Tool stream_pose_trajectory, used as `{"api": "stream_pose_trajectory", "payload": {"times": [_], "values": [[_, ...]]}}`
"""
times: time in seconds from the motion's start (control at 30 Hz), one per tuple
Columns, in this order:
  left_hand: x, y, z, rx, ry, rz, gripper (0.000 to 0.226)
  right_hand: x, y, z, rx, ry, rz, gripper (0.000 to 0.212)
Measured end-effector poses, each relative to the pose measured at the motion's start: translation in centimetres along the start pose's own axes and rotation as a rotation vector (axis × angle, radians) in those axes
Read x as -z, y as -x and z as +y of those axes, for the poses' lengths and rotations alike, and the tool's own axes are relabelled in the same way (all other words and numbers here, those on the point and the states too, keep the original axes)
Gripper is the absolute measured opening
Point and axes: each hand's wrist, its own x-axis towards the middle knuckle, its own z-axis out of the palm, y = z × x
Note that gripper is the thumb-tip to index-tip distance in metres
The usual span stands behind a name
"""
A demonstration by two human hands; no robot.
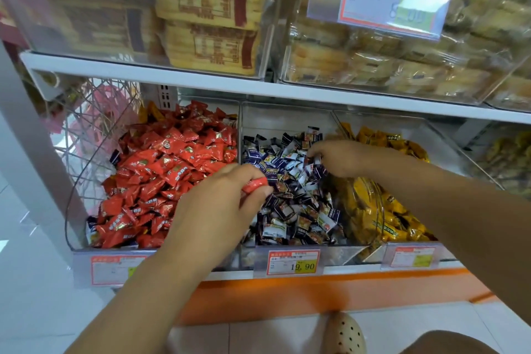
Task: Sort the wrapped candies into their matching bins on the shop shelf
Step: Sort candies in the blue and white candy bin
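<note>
Three clear bins stand side by side on the lower shelf. The left bin [75,241] holds red-wrapped candies [172,158], with a few dark blue ones at its left and front edges. Dark blue and white candies [298,210] fill the middle bin [242,123], and yellow candies [382,215] fill the right bin [448,146]. My left hand [221,204] hovers over the wall between the left and middle bins and pinches a red candy [254,184]. My right hand [342,158] reaches into the middle bin, its fingers curled into the blue candies.
Price tags [293,262] hang along the front of the bins. The white shelf board [201,82] above carries clear boxes of packaged cakes [209,8]. A wire rack [94,129] stands to the left. Below are an orange base strip [287,296] and a beige shoe [346,335].
</note>
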Motion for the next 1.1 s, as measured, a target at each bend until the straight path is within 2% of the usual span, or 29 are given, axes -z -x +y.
{"api": "stream_pose_trajectory", "payload": {"times": [0.13,0.27,0.47,0.67,0.77,0.87,0.93,1.1], "values": [[0.3,0.0,-0.8,0.008,0.07,0.014,0.013,1.1,-2.8,-0.8,-0.06,0.034,-0.086,0.071],[-0.1,0.3,-1.2,-0.006,0.059,-0.021,0.02,0.8,-4.1,-0.5,-0.122,-0.299,-0.115,0.071],[0.0,0.0,-1.4,-0.013,0.102,-0.055,0.017,1.3,-2.5,0.5,0.032,-0.646,-0.222,0.064],[-0.1,0.3,-1.5,-0.014,0.127,-0.052,0.013,2.6,-1.4,1.1,0.108,-0.791,-0.18,0.058],[0.0,0.3,-1.3,-0.006,0.129,-0.044,0.015,2.7,-1.4,0.6,0.082,-0.697,-0.177,0.057],[-0.1,0.3,-1.3,0.002,0.139,-0.027,0.012,2.8,-2.0,0.2,-0.03,-0.339,-0.037,0.05],[-0.1,0.3,-1.4,0.005,0.144,-0.032,0.013,2.3,-2.5,-0.2,-0.091,-0.221,-0.042,0.051],[-0.1,0.2,-1.4,0.009,0.137,-0.052,0.018,0.1,-5.6,0.0,-0.215,-0.39,-0.239,0.058]]}}
